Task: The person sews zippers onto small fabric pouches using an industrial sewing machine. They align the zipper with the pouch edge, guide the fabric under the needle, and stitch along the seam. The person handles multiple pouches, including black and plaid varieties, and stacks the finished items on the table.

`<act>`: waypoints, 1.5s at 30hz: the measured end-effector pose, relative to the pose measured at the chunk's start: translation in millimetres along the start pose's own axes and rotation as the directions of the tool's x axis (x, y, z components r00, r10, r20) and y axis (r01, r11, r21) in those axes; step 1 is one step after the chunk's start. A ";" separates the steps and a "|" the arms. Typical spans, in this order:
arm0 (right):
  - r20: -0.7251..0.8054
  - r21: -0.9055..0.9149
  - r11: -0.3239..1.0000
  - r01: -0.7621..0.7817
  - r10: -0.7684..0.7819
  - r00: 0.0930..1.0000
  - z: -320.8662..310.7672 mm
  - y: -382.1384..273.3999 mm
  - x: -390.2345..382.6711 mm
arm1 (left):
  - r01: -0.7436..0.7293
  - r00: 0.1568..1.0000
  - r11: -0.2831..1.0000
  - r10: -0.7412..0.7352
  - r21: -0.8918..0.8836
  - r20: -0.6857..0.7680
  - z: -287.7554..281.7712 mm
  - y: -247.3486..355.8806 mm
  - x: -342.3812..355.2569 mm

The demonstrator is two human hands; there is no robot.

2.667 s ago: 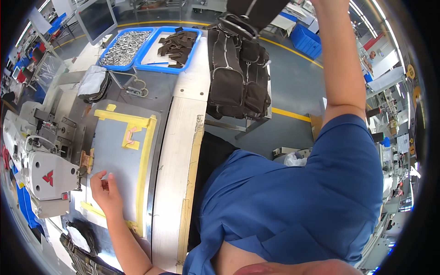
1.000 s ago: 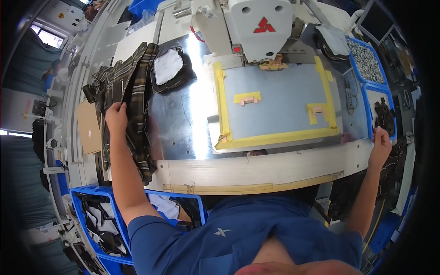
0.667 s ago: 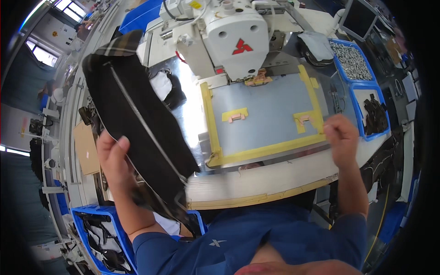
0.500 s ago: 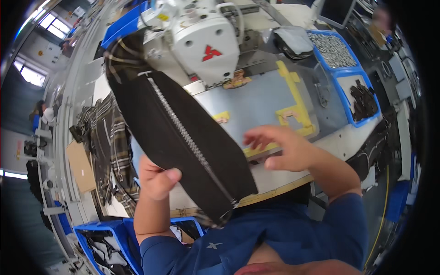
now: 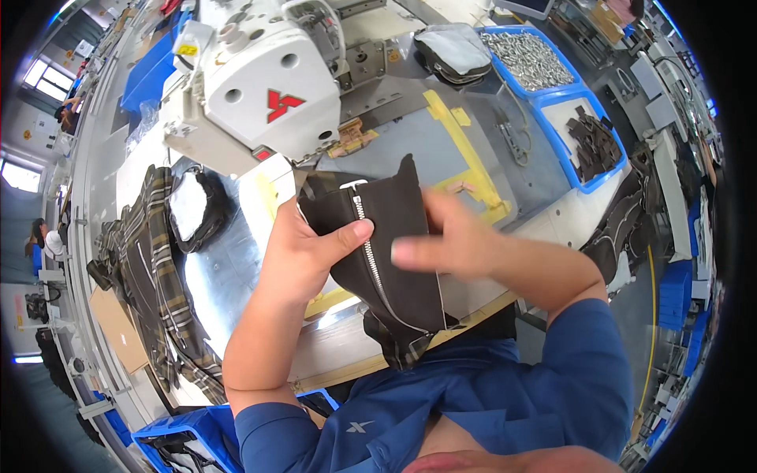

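Observation:
A dark brown fabric panel (image 5: 398, 209) with a silver metal zipper (image 5: 375, 264) down its length is held up in front of me, its lower end curling near my shirt. My left hand (image 5: 296, 256) grips the panel's left edge, thumb pressed on the front by the zipper, fingers behind. At the right edge, my right hand (image 5: 465, 244) straddles the cloth; its blurred thumb lies over the front and its other fingers are hidden behind. Some plaid cloth (image 5: 322, 183) shows behind the panel's upper end. Beyond stands a white sewing machine head (image 5: 264, 79).
Plaid garment pieces (image 5: 162, 276) with zippers lie at left beside a black-and-white bundle (image 5: 189, 209). A yellow-taped plate (image 5: 465, 150) lies under the machine. At right stand blue trays, one with small metal parts (image 5: 528, 59), another with dark strips (image 5: 591, 146). Small scissors (image 5: 511, 134) rest nearby.
The panel has swung from the left toward the middle, and its upper part is now folded back. My left hand has moved up and right along it; my right hand has come to its right edge.

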State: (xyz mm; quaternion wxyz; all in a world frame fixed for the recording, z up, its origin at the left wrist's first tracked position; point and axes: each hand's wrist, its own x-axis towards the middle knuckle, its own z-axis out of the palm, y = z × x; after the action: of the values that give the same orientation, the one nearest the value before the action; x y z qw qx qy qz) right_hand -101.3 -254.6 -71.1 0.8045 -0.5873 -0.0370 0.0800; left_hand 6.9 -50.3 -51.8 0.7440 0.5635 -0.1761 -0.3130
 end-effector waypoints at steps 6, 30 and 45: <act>-0.003 -0.269 0.960 0.079 -0.083 0.997 -29.0 -42.4 66.5 | -0.008 0.999 0.995 0.013 -0.103 0.042 -8.9 -2.6 4.2; 0.005 -0.286 0.952 -0.111 0.117 0.993 -32.0 -67.3 48.3 | -0.029 0.987 0.942 -0.027 0.335 0.160 -10.3 -9.3 -5.8; 0.107 -0.368 0.929 -0.043 0.088 0.990 -32.5 -26.3 52.4 | -0.474 0.864 0.533 0.435 0.701 0.253 -3.8 -13.6 -17.6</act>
State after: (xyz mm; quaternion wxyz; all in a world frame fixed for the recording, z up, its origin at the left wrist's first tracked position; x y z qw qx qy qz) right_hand -42.5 -283.9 -57.9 0.6745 -0.7215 -0.0805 0.1342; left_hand -7.5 -38.1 -64.2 0.4985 0.7432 -0.4457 -0.0222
